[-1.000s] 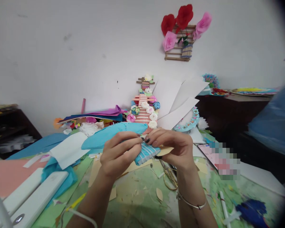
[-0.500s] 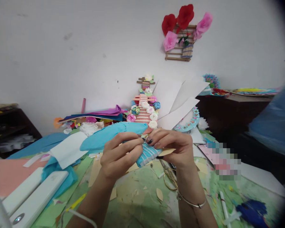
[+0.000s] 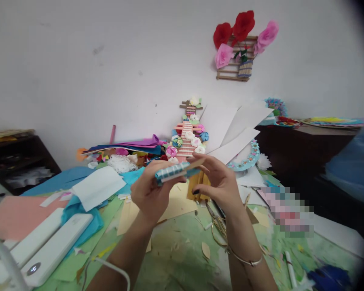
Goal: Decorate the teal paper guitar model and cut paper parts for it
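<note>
My left hand [image 3: 151, 192] is closed around a small flat piece wrapped in blue and white stripes [image 3: 170, 173], which lies edge-on to me. A pointed tan paper piece [image 3: 195, 164] sticks out at the right end of the striped piece; whether it is fixed there I cannot tell. Close by on the right, my right hand [image 3: 220, 182] has its thumb well apart from its fingers. The fingertips are near the tan paper piece, and no firm grip shows. Behind and below the right thumb is a yellow-brown object [image 3: 197, 184], partly hidden.
Gold-handled scissors [image 3: 219, 231] lie below my right wrist. A flower-decorated stick model [image 3: 186, 139] stands at the wall. White devices [image 3: 57, 246] and a white sheet [image 3: 98, 188] are on the left. A phone [image 3: 283, 210], partly pixelated, lies right.
The striped piece has tipped from face-on to edge-on in my left hand. My right fingers have come off it and spread. Less light blue paper shows behind the hands, and the yellow-brown object is visible.
</note>
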A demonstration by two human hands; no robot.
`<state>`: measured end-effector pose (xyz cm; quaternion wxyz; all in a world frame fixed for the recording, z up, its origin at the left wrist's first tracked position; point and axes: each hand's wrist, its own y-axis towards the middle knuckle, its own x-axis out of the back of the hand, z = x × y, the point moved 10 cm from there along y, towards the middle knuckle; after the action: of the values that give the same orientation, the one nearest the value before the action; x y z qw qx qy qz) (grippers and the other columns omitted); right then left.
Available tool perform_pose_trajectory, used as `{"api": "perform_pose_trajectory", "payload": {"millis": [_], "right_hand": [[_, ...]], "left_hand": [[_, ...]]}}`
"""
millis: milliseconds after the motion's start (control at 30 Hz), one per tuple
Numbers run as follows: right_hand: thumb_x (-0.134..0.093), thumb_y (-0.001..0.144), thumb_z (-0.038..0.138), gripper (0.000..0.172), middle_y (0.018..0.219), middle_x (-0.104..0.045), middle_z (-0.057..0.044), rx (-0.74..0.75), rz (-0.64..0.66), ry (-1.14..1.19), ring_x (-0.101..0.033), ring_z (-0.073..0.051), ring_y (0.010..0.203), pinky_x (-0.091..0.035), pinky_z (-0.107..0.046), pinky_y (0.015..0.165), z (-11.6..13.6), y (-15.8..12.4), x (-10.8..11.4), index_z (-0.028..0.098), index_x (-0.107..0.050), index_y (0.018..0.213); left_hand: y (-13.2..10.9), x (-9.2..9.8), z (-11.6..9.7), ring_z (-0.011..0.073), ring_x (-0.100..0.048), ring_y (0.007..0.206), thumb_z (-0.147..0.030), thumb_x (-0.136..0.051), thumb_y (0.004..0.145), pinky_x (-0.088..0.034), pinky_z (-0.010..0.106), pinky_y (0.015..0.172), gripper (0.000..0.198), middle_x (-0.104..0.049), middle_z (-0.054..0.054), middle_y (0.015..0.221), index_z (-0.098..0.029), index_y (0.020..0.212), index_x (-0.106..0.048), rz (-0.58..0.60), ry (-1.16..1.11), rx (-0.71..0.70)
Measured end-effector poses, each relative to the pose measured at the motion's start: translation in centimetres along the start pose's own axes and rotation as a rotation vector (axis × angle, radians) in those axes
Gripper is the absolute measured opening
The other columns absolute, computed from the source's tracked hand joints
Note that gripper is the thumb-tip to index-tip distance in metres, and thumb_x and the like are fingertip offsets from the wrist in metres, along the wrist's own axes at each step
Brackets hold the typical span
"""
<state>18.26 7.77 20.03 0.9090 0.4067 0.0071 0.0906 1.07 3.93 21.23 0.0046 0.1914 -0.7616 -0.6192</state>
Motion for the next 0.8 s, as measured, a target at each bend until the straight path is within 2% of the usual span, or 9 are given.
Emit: {"api": "perform_pose_trajectory", "payload": {"millis": [100, 200, 267, 400, 500, 600, 700, 800], "right_hand": [[-0.079, 0.066, 0.030, 0.052, 0.115, -0.066, -0.007, -0.069, 0.077, -0.247, -0.059, -0.023, 0.108, -0.046, -0.040, 0.095, -1.5, 0.1, -0.4, 0.025, -0.062, 0.115], [-0.074, 0.072, 0.027, 0.040, 0.109, -0.069, -0.007, -0.105, 0.119, -0.467, -0.062, -0.024, 0.103, -0.047, -0.040, 0.091, -2.5, 0.1, -0.7, 0.022, -0.065, 0.110], [-0.069, 0.075, 0.025, 0.029, 0.102, -0.071, -0.006, -0.116, 0.119, -0.524, -0.065, -0.023, 0.096, -0.049, -0.038, 0.086, -3.0, 0.1, -0.9, 0.022, -0.068, 0.104], [-0.065, 0.077, 0.024, 0.016, 0.087, -0.074, -0.004, -0.166, 0.150, -0.504, -0.068, -0.020, 0.079, -0.053, -0.031, 0.071, -4.2, -0.1, -1.5, 0.020, -0.072, 0.092], [-0.065, 0.077, 0.023, 0.016, 0.084, -0.074, -0.004, -0.175, 0.163, -0.501, -0.067, -0.019, 0.075, -0.052, -0.029, 0.067, -4.7, -0.1, -1.7, 0.019, -0.072, 0.090], [-0.065, 0.076, 0.021, 0.014, 0.081, -0.073, -0.004, -0.182, 0.168, -0.509, -0.067, -0.019, 0.073, -0.051, -0.028, 0.065, -4.9, -0.1, -1.8, 0.019, -0.073, 0.087], [-0.065, 0.076, 0.018, 0.012, 0.077, -0.073, -0.003, -0.174, 0.201, -0.532, -0.066, -0.017, 0.069, -0.049, -0.027, 0.063, -4.9, -0.1, -2.5, 0.018, -0.073, 0.084], [-0.065, 0.075, 0.016, 0.011, 0.076, -0.072, -0.002, -0.169, 0.215, -0.559, -0.065, -0.017, 0.069, -0.047, -0.027, 0.063, -5.0, -0.1, -3.1, 0.018, -0.072, 0.083]], "left_hand": [[-0.3, 0.8, 3.2, 0.0120, -0.065, 0.063, -0.013, -0.075, 0.065, -0.055, 0.023, 0.058, 0.021, -0.067, -0.004, 0.070, -0.018, 0.082, -0.063, -0.084, -0.002, 0.303], [-0.4, 0.5, 5.5, 0.0125, -0.066, 0.065, -0.017, -0.075, 0.065, -0.054, 0.021, 0.059, 0.020, -0.068, -0.003, 0.072, -0.017, 0.079, -0.061, -0.050, -0.067, 0.522], [-0.4, 0.2, 6.6, 0.0126, -0.066, 0.066, -0.018, -0.075, 0.065, -0.053, 0.020, 0.058, 0.020, -0.069, -0.001, 0.072, -0.017, 0.078, -0.060, -0.013, -0.106, 0.619], [-0.6, -0.7, 7.8, 0.0145, -0.066, 0.068, -0.026, -0.073, 0.068, -0.051, 0.020, 0.056, 0.022, -0.070, 0.002, 0.076, -0.016, 0.083, -0.061, 0.102, -0.118, 0.721], [-0.4, -0.6, 7.9, 0.0158, -0.066, 0.069, -0.032, -0.073, 0.068, -0.050, 0.020, 0.056, 0.024, -0.070, 0.003, 0.078, -0.015, 0.081, -0.062, 0.148, -0.027, 0.702], [-0.1, -0.1, 8.0, 0.0150, -0.065, 0.066, -0.036, -0.074, 0.067, -0.048, 0.018, 0.053, 0.025, -0.066, 0.001, 0.069, -0.015, 0.073, -0.062, 0.122, 0.029, 0.672], [-1.0, -0.1, 9.4, 0.0137, -0.063, 0.058, -0.042, -0.073, 0.067, -0.048, 0.019, 0.047, 0.031, -0.063, -0.001, 0.063, -0.014, 0.077, -0.062, 0.056, -0.099, 0.799], [-2.0, 0.3, 10.7, 0.0113, -0.059, 0.050, -0.042, -0.077, 0.061, -0.046, 0.019, 0.041, 0.036, -0.061, -0.002, 0.060, -0.014, 0.077, -0.062, -0.071, -0.213, 0.928]]}}
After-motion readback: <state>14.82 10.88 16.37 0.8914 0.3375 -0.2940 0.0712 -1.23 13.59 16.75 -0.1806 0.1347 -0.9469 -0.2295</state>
